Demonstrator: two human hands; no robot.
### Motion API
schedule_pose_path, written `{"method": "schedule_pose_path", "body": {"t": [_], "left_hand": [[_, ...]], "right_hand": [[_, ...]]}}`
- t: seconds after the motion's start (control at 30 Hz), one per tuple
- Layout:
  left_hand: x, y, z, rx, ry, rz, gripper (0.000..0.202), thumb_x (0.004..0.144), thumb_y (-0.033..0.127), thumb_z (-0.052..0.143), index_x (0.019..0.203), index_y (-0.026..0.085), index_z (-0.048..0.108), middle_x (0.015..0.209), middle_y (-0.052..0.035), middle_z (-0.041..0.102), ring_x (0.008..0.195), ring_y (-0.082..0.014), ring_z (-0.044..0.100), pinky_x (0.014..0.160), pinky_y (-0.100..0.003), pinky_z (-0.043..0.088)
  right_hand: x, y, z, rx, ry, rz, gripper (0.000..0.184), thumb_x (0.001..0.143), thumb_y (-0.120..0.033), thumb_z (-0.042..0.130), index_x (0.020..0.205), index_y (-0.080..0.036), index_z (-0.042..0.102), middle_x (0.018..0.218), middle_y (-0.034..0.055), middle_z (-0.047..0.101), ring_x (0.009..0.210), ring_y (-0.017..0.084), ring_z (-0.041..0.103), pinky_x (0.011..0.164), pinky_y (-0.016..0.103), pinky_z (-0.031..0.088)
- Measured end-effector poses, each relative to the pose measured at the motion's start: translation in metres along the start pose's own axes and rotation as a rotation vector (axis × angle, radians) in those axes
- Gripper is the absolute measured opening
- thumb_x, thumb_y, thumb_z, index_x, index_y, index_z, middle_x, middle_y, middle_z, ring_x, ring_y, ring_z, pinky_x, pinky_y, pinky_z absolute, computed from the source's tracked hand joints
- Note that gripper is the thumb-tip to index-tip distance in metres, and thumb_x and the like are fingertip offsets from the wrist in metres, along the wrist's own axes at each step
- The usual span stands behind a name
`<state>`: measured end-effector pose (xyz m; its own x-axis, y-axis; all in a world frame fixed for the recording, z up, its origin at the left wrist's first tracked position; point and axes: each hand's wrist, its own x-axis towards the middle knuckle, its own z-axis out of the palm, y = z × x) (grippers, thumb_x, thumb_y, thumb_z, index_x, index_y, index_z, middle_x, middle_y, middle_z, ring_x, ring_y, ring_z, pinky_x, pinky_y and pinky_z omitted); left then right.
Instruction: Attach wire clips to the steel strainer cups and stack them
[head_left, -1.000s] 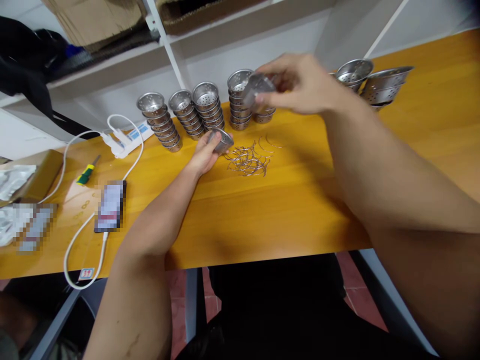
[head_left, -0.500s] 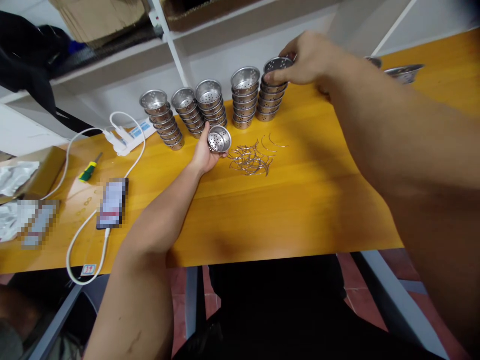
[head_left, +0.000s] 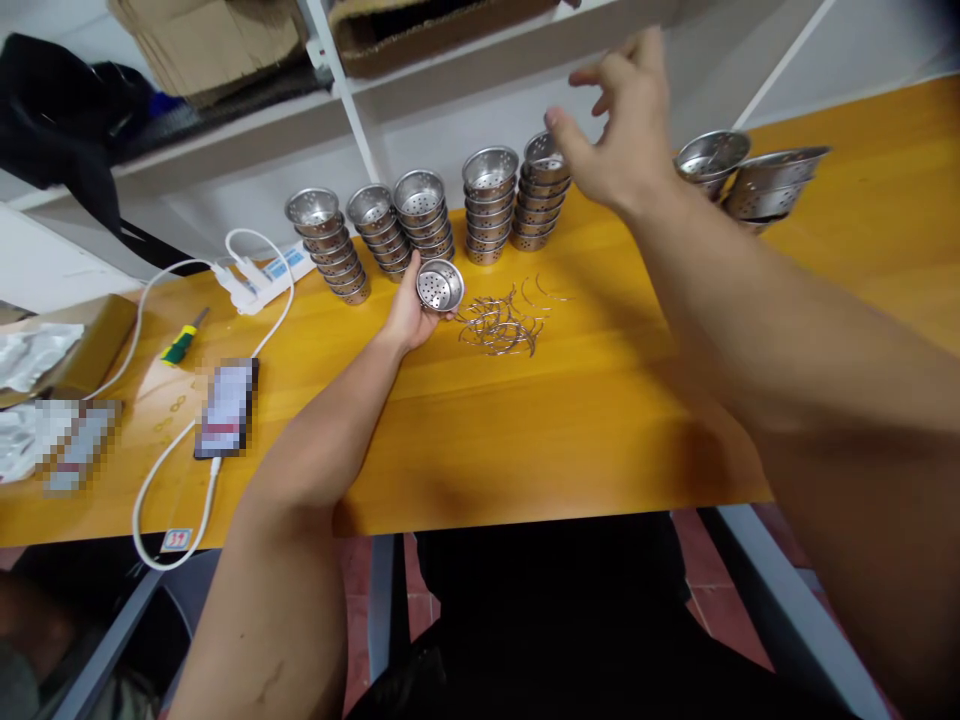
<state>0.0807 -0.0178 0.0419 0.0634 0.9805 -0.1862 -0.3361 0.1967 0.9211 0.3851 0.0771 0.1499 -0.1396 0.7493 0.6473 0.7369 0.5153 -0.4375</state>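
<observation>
My left hand point(head_left: 410, 308) grips a small perforated metal cup point(head_left: 440, 287), its open top tilted toward me. Just right of that cup lies a loose pile of thin curved metal wires point(head_left: 501, 327) on the table. My right hand point(head_left: 619, 130) is raised with fingers apart and nothing in it. It hovers beside and above the rightmost stack of perforated cups point(head_left: 538, 206) in the back row. More cup stacks stand to its left, one of them a tall stack point(head_left: 490, 205) and another a leaning stack point(head_left: 328, 245).
Two groups of larger strainer cups point(head_left: 712, 158) stand at the right rear. On the left are a white power strip point(head_left: 262, 283), a green-yellow screwdriver point(head_left: 180, 343), a phone point(head_left: 226, 408) on a cable and an open carton point(head_left: 94, 345). Shelves point(head_left: 450, 50) rise behind the table.
My right hand has let go of the top cup on the rightmost stack and lifted up and to the right, its fingers spreading. My left hand still holds its cup in place.
</observation>
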Motion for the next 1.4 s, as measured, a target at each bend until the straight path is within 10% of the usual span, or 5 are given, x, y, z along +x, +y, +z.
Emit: {"method": "schedule_pose_path", "body": {"t": [0.13,0.27,0.4,0.8,1.4], "left_hand": [[0.001,-0.001,0.001,-0.040,-0.004,0.006,0.084,0.116,0.100,0.057,0.129,0.023,0.088,0.088,-0.0111,0.086,0.068,-0.0245,0.084,0.050,-0.031,0.053],[-0.002,-0.002,0.005,-0.113,0.012,0.049,0.071,0.123,0.090,0.061,0.115,0.024,0.085,0.087,-0.0056,0.085,0.073,-0.0212,0.084,0.059,-0.029,0.060],[-0.004,-0.001,0.008,-0.209,0.034,0.036,0.065,0.131,0.075,0.061,0.101,0.020,0.080,0.093,-0.0054,0.089,0.081,-0.0171,0.084,0.075,-0.028,0.068],[0.006,-0.018,0.007,-0.035,-0.013,0.053,0.083,0.113,0.106,0.063,0.101,0.026,0.081,0.068,0.0002,0.070,0.052,-0.0143,0.064,0.052,-0.029,0.050],[-0.006,0.003,0.025,-0.001,-0.017,-0.034,0.087,0.117,0.104,0.052,0.119,0.025,0.088,0.078,-0.0081,0.079,0.063,-0.0233,0.073,0.053,-0.035,0.052]], "right_hand": [[-0.050,-0.030,0.022,0.221,-0.139,-0.336,0.015,0.123,-0.014,0.079,0.131,-0.012,0.092,0.129,0.0158,0.087,0.106,0.023,0.076,0.108,0.039,0.066],[-0.095,-0.068,0.056,0.361,-0.537,-0.565,0.030,0.126,-0.029,0.076,0.151,-0.019,0.087,0.155,0.0172,0.082,0.134,0.034,0.080,0.122,0.051,0.068],[-0.112,-0.073,0.080,0.369,-0.626,-0.551,0.025,0.129,-0.032,0.063,0.137,-0.019,0.084,0.151,0.0190,0.079,0.130,0.034,0.078,0.118,0.052,0.066],[-0.103,-0.064,0.069,0.462,-0.631,-0.358,0.035,0.127,-0.041,0.080,0.103,-0.022,0.062,0.100,0.0053,0.070,0.090,0.022,0.057,0.087,0.036,0.045],[-0.104,-0.061,0.086,0.604,-0.390,-0.296,0.074,0.123,-0.092,0.074,0.093,-0.024,0.067,0.093,0.0064,0.061,0.091,0.026,0.057,0.090,0.042,0.056]]}}
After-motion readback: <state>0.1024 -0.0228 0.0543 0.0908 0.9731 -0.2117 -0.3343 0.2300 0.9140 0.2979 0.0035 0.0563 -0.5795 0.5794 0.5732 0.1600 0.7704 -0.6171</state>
